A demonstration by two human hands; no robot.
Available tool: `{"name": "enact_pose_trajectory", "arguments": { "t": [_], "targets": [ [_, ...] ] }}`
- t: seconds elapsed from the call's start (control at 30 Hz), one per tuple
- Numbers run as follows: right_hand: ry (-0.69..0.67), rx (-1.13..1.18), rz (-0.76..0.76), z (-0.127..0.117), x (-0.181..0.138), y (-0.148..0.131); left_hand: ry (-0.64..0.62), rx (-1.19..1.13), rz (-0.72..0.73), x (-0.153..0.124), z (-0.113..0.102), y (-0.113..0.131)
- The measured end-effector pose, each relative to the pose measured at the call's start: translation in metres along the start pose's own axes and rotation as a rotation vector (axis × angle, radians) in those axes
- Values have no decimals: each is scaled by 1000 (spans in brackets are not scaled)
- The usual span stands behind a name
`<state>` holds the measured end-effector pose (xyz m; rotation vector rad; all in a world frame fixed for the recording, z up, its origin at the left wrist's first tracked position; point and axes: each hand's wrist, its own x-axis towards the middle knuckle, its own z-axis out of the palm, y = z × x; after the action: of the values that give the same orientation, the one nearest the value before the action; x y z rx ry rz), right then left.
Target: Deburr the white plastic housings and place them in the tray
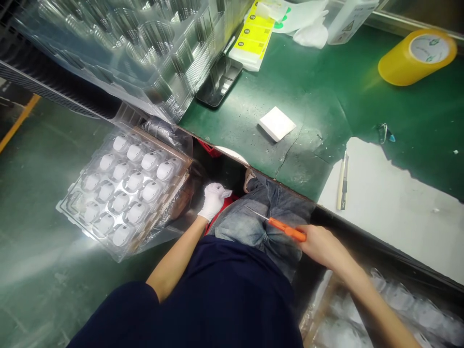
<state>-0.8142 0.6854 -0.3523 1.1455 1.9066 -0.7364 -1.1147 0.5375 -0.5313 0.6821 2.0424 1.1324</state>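
Note:
My left hand [213,199], in a white glove, hangs below the table edge with its fingers curled, beside a clear plastic tray [125,188] of several white round parts resting on a box. What the glove holds, if anything, is hidden. My bare right hand [319,244] grips an orange-handled screwdriver [286,229] over my lap, its thin metal tip pointing left. My jeans and dark shirt fill the lower middle.
A green work table [319,96] carries a stack of clear empty trays [145,43], a dark phone [219,81], a white pad [276,123], yellow labels [253,36], a yellow tape roll [416,57] and a pen [342,181]. Another box of white parts [384,309] sits at lower right.

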Motion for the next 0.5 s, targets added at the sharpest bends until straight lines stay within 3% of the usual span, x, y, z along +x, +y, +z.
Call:
{"name": "enact_pose_trajectory", "arguments": {
  "t": [0.1, 0.23, 0.4, 0.5],
  "targets": [
    [68, -30, -3, 5, 4, -8, 76, -138, -58, -7, -5, 14],
    [213, -33, -57, 12, 19, -38, 117, -409, -104, -19, -25, 51],
    [283, 48, -149, 18, 43, -79, 45, -678, -117, -40, -49, 106],
    [303, 96, -188, 24, 46, -84, -10, -728, -139, -55, -48, 128]
  ]
}}
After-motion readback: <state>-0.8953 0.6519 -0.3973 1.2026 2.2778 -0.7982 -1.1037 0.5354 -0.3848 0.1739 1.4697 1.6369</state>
